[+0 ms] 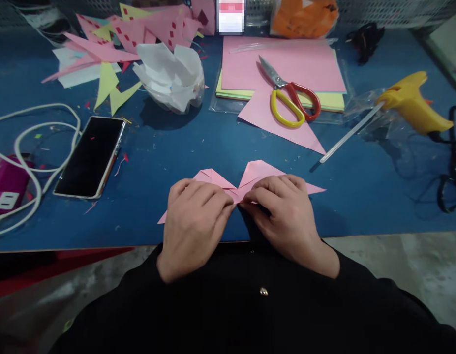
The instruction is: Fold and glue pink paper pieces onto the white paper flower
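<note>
Paper (260,171), folded, is pinched in left grip (198,211) and right grip (289,214), both closed.

1 phone (91,157) (screen dark) beside a white cable (58,105).

I count my two hands (200,214), one held pink paper (260,173), one phone (90,157), one pair of scissors (288,88) and one glue gun (411,105).

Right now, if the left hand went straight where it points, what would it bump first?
Past the folded pink paper it holds, the left hand would probably bump the right hand, though depth is unclear.
</note>
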Motion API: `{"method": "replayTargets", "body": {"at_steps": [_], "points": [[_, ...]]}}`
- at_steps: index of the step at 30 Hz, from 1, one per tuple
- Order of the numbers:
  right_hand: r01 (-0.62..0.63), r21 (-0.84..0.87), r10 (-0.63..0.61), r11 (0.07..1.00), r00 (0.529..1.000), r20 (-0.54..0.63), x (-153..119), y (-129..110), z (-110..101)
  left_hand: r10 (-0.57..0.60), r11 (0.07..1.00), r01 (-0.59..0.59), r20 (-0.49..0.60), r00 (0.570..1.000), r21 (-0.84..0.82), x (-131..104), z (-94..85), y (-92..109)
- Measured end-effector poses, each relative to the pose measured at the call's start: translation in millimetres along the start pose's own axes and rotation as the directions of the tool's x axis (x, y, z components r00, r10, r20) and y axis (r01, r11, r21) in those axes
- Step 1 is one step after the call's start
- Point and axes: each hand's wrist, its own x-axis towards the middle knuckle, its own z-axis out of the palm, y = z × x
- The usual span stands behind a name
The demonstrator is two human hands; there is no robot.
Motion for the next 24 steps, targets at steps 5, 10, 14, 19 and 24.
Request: {"method": "replayTargets", "body": {"at_steps": [5,10,14,19,24], "points": [[0.036,0.001,-0.036,0.999,0.999,-0.001,-0.9,0.2,0.1,-0.011,1.000,0.011,0.005,1.000,-0.006,-3.8,1.2,-1.8],[-0.003,0.030,0.002,1.000,1.000,0.007,-3.1,0.4,-1.6,-0.017,0.999,0.017,-0.007,1.000,-0.031,-4.4,1.2,-5.2],[-0.085,0.041,0.082,0.996,0.995,0.058,-3.7,-2.5,-4.0,-0.021,1.000,0.021,0.007,1.000,-0.013,-0.4,-0.1,-4.6],[-0.129,0.015,0.127,0.992,0.987,0.095,-1.6,-6.3,-5.7,-0.034,0.999,0.033,0.035,0.999,0.028,3.9,0.1,-2.6],[-0.140,-0.014,0.141,0.990,0.985,0.097,-0.7,-7.1,-5.9,-0.045,0.997,0.044,0.016,0.999,0.064,3.5,0.9,-0.8]]}}
